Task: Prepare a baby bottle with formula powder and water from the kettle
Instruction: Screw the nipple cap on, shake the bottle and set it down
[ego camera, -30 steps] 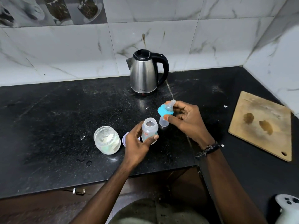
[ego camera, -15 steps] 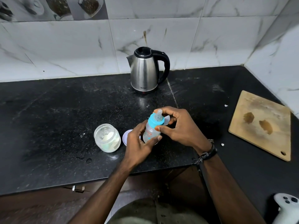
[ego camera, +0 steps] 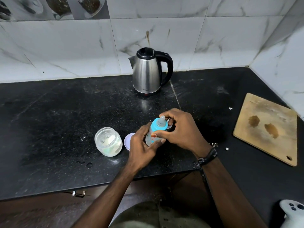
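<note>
A small clear baby bottle (ego camera: 152,137) stands on the black counter (ego camera: 57,120), and my left hand (ego camera: 143,147) grips its body. Its blue collar with a clear teat (ego camera: 159,125) sits on the bottle's neck, and the thumb and fingers of my right hand (ego camera: 179,130) curl round it. Behind the collar, inside my right hand, a clear cap (ego camera: 169,126) shows in part. An open glass jar (ego camera: 108,141) with white formula powder stands just left of the bottle. The steel kettle (ego camera: 148,73) with a black handle stands at the back by the wall.
The jar's pale lid (ego camera: 128,140) lies between the jar and my left hand. A wooden cutting board (ego camera: 268,127) lies at the right. A white device (ego camera: 292,211) sits at the bottom right corner. Water drops dot the counter near its front edge.
My right hand brought the blue collar and teat from beside the bottle down onto its neck. My left hand has kept hold of the bottle throughout.
</note>
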